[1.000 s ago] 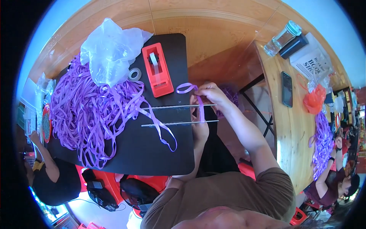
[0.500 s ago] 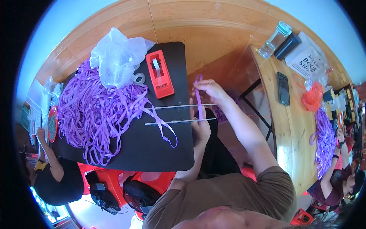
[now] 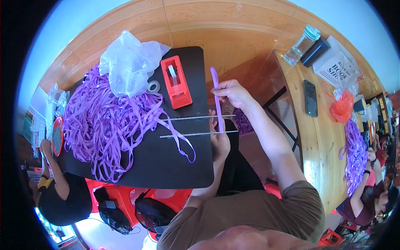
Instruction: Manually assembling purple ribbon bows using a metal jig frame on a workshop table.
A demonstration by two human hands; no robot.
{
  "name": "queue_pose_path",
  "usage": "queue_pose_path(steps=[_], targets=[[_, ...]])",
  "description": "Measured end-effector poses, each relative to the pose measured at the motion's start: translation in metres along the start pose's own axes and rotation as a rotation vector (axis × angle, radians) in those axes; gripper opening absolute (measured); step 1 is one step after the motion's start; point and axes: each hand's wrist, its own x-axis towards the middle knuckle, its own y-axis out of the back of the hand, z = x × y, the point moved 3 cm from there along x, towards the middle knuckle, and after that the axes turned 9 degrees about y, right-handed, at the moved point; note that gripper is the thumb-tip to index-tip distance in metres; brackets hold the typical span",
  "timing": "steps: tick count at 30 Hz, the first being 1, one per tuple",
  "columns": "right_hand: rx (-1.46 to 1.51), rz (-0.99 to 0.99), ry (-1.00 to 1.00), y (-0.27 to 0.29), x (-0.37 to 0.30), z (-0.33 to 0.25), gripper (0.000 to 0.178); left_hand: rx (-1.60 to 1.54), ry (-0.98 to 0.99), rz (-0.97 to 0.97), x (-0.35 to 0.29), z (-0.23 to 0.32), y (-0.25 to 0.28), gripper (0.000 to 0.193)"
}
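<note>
Right hand: ours (image 3: 233, 92), just past the right edge of the black board (image 3: 166, 166), fingers pinched on a purple ribbon (image 3: 216, 100) that we hold up so it runs straight from the fingers toward the rods.
Left hand: ours (image 3: 219, 141), at the board's right edge; its fingers (image 3: 213, 125) rest against the ribbon where it crosses two thin metal rods (image 3: 196, 134). We cannot tell whether they grip it or only press on it.
Ribbon: upright strip off the board's right edge, its top end sticking up above our right fingers, its lower part passing the rod ends.
Rods: two, lying side by side across the board's right half, their tips jutting past the right edge.
Ribbon heap (image 3: 104, 121): loose purple tangle covering the board's left half; one strand trails toward the near right corner.
Plastic bag (image 3: 129, 62): clear, crumpled, on the heap at the far edge.
Tape dispenser (image 3: 176, 82): red, near the far right corner, beside the bag.
Tape roll (image 3: 153, 86): small, between bag and dispenser.
Table (image 3: 321, 137): wooden, to our right, carrying a phone (image 3: 310, 98) and a bottle (image 3: 303, 44).
</note>
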Motion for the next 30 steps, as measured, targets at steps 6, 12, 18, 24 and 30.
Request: queue_pose_path(steps=[6, 12, 18, 24, 30], targets=[[0.062, 0.016, -0.152, 0.005, -0.001, 0.039, 0.007, 0.073, -0.017, -0.055, 0.003, 0.022, -0.01, 0.041], [0.222, 0.077, -0.145, 0.011, -0.003, 0.062, 0.013, 0.286, -0.06, -0.085, 0.012, 0.022, -0.011, 0.036], [0.194, 0.13, -0.075, 0.002, -0.008, 0.042, 0.017, 0.182, -0.058, -0.036, 0.014, 0.012, -0.006, 0.024], [0.307, 0.094, -0.135, 0.007, -0.037, 0.082, 0.027, 0.06, -0.092, -0.008, 0.007, 0.004, -0.004, 0.016], [-0.139, 0.34, 0.151, 0.005, -0.103, 0.079, 0.036, 0.034, -0.066, -0.044, -0.019, 0.022, 0.002, 0.014]])
